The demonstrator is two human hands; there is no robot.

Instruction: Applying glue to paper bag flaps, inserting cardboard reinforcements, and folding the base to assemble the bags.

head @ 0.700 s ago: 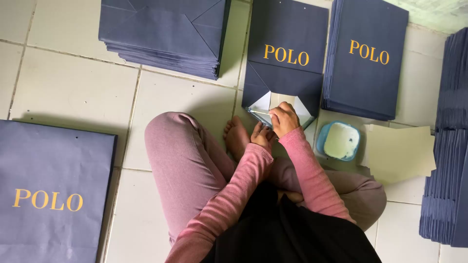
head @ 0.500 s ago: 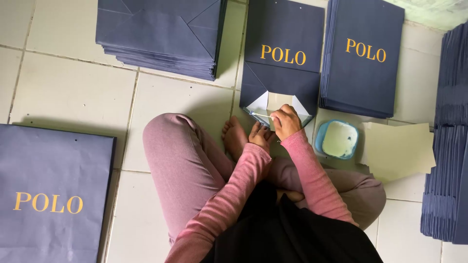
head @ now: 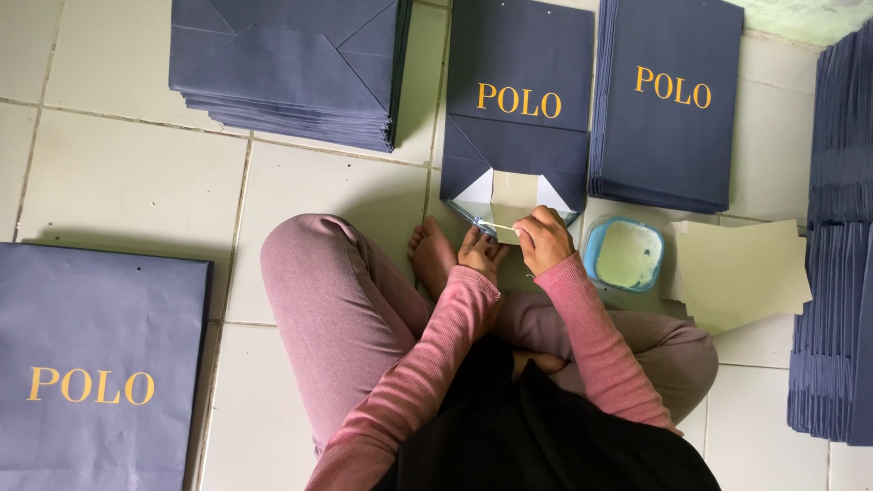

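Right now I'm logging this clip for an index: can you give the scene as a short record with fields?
Setting: tiled floor, person seated cross-legged
Left hand: on the open bottom edge of a navy paper bag
Right hand: holds a thin stick at that edge
Beside right hand: blue tub, cream sheets
Around: stacks of navy bags

Landmark: blue bowl (head: 624,255) on tiled floor (head: 118,182), pale paste inside. Cream card sheets (head: 741,273) just right of bowl, touching. Navy bag stack (head: 668,100) directly above bowl. Folded navy stack (head: 291,68) far upper left of bowl. Tall navy pile (head: 841,245) right, beyond sheets. Flat navy bag (head: 95,364) far left, lower.
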